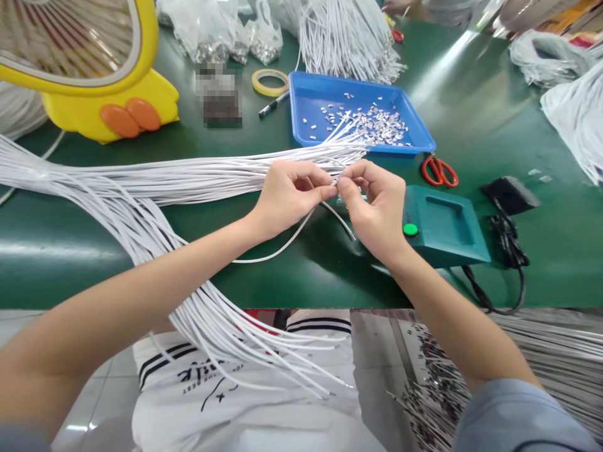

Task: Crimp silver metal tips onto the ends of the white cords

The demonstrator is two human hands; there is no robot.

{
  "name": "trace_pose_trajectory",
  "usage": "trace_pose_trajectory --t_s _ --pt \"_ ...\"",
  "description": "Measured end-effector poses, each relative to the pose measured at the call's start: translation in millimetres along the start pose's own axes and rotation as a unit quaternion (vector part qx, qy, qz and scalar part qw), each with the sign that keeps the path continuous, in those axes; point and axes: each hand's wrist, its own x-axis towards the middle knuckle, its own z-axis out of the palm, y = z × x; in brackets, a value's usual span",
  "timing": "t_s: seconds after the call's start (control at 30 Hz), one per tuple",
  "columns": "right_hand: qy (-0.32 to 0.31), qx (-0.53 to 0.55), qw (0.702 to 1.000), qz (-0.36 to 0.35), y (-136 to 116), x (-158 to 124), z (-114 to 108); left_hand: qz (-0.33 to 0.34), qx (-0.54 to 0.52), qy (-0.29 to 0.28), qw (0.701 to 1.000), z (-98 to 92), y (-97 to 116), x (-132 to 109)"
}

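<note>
My left hand [289, 194] and my right hand [374, 201] meet fingertip to fingertip above the green table. Between thumb and forefinger, my left hand pinches the end of a thin white cable [292, 243], which loops down below it. The fingertips of my right hand close on something tiny at that end, too small to name. A short dark-tipped cable piece [340, 220] hangs under the hands. Just behind them lies a bundle of white cables [211, 179], its ends resting at a blue tray [301, 119] with many small metal pieces [381, 125].
Right of my hands sit a green device [447, 226], orange-handled scissors [439, 171] and a black cord [511, 245]. More cables [226, 326] hang over the table's front edge. Behind are a yellow fan [113, 113], tape [270, 82], a pen [273, 105] and plastic bags [207, 28].
</note>
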Motion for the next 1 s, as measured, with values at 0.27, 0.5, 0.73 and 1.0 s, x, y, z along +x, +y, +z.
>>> trace_pose_trajectory --t_s 0.27,0.5,0.73,1.0 --pt "0.086 -0.195 0.970 -0.116 -24 -4 -25 -0.070 -0.042 0.047 0.996 -3.9 -7 5" --pt "-0.188 -0.437 0.879 0.006 -6 3 -62 -0.214 -0.052 -0.049 0.974 2.4 -11 2" --pt "-0.286 -0.531 0.796 0.048 -7 1 -55 -0.162 0.022 -0.118 0.980 6.2 -17 -1" --pt "-0.312 -0.526 0.791 0.013 -5 4 -56 -0.177 -0.009 -0.115 0.978 12.7 -30 -1"
